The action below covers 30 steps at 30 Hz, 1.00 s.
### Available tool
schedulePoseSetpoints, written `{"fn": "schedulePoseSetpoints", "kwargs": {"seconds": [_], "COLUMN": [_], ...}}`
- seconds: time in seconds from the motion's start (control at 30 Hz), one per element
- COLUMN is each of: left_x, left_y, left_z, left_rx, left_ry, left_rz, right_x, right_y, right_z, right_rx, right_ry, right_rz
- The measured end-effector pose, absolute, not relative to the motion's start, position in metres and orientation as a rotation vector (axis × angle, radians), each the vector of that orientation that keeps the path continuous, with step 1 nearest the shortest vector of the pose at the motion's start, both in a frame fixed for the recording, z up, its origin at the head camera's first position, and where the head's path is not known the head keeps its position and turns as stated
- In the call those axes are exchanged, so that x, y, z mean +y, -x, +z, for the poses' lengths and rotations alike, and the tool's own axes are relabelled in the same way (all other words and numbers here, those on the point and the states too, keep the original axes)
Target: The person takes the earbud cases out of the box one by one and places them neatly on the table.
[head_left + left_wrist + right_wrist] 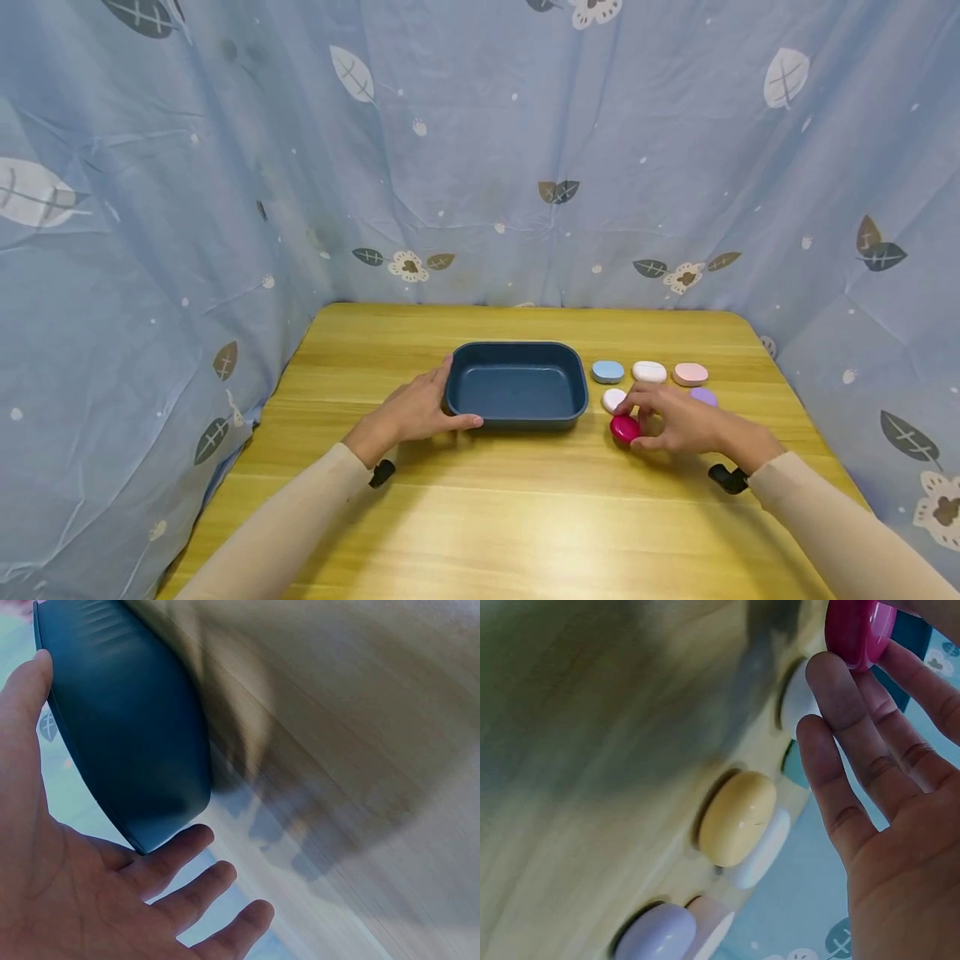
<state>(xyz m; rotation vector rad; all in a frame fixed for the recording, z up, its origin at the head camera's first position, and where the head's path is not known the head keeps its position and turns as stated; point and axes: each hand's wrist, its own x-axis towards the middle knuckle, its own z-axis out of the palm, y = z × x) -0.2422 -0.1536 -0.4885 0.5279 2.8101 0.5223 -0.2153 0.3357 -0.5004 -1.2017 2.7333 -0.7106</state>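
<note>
A dark blue rectangular tub (517, 424) stands at the middle of the table. My left hand (420, 408) rests against its left end, thumb on the rim, fingers spread and nearly straight. To the right of the tub, my right hand (678, 421) pinches a shiny magenta rounded case (624, 429) between thumb and fingers. Just behind it lies a small white rounded piece (612, 400). In the right wrist view a yellow oval piece (739, 817) sits on the table past the fingers; my right hand hides it in the head view.
Behind my right hand are a blue oval piece (607, 372), a white one (649, 372), a pink one (691, 374) and a purple one (704, 396). Patterned blue curtains (480, 167) surround the wooden table (480, 517) at the back and sides.
</note>
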Motion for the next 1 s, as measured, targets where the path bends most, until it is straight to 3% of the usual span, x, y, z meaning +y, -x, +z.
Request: {"fn": "schedulePoseSetpoints", "kwargs": {"seconds": [1.0], "left_x": [-0.153], "left_y": [0.246], "left_z": [-0.491], "left_rx": [2.813], "left_ry": [-0.509], "left_rz": [0.513], "right_x": [0.34], "right_y": [0.207], "right_z": [-0.51], "right_rx": [2.826], "right_ry": [1.105], "right_rz": [-0.678]}}
